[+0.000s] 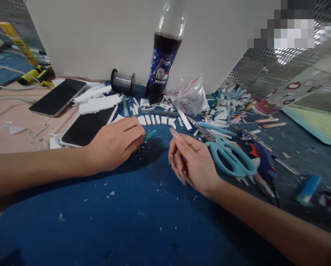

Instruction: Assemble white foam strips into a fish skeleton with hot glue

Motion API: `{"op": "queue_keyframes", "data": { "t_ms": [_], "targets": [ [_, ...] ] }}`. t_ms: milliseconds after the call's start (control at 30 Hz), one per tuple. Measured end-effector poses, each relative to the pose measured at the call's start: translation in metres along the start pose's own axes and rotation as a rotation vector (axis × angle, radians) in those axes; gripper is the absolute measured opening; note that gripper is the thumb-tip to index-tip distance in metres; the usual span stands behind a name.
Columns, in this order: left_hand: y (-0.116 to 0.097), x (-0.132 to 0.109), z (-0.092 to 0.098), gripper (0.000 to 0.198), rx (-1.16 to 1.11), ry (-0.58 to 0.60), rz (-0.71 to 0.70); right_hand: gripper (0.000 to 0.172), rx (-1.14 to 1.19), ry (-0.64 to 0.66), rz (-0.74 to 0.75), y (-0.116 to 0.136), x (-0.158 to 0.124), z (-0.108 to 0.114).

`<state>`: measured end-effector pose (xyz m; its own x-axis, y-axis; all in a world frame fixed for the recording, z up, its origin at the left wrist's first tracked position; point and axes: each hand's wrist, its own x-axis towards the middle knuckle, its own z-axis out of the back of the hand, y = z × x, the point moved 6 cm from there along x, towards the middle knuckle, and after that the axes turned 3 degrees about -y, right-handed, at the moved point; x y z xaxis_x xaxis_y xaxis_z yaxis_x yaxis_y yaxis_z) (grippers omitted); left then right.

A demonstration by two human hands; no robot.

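My left hand [118, 142] is held above the blue mat [121, 218], its fingers closed in a pinch. From the fingertips sticks a small teal pointed piece [150, 135], whose other end is hidden. My right hand [194, 160] is to the right, its fingers curled in and the thumb laid over them; nothing shows in its grip. Between and beyond the hands, a row of small white pieces [156, 119] lies on the mat. Light blue scissors [232, 157] lie beside my right hand, and a white-edged tablet or phone [89, 127] is behind my left.
A Pepsi bottle [162, 66] stands at the back by a wire spool [123, 82] and a clear zip bag [190, 96]. Scraps [229, 101] are heaped at the back right. A blue glue gun [266, 162] lies right of the scissors; a black phone [58, 97] is at left.
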<state>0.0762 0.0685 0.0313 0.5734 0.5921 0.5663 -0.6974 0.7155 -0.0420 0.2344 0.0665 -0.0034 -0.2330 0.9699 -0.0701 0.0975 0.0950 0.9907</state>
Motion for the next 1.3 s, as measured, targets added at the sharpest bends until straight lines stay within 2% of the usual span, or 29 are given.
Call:
{"op": "queue_keyframes", "data": {
  "t_ms": [167, 533, 800, 1233, 1300],
  "targets": [
    [0.004, 0.0, -0.005, 0.025, -0.067, 0.071, 0.043, 0.035, -0.009, 0.002, -0.027, -0.003, -0.002, 0.002],
    [0.0, -0.002, -0.009, 0.027, 0.064, 0.095, -0.05, 0.036, -0.015, 0.015, -0.069, -0.004, -0.001, 0.005],
    [0.0, -0.001, -0.005, 0.027, 0.013, 0.04, -0.054, 0.033, -0.01, 0.027, -0.049, -0.003, -0.002, 0.005],
    [0.002, 0.002, -0.001, 0.022, -0.133, -0.022, 0.006, 0.034, -0.128, 0.058, 0.015, -0.001, -0.006, -0.001],
    [0.002, 0.002, 0.003, 0.019, -0.202, -0.047, 0.049, 0.035, -0.133, 0.059, 0.007, -0.001, -0.007, -0.001]
  ]
}}
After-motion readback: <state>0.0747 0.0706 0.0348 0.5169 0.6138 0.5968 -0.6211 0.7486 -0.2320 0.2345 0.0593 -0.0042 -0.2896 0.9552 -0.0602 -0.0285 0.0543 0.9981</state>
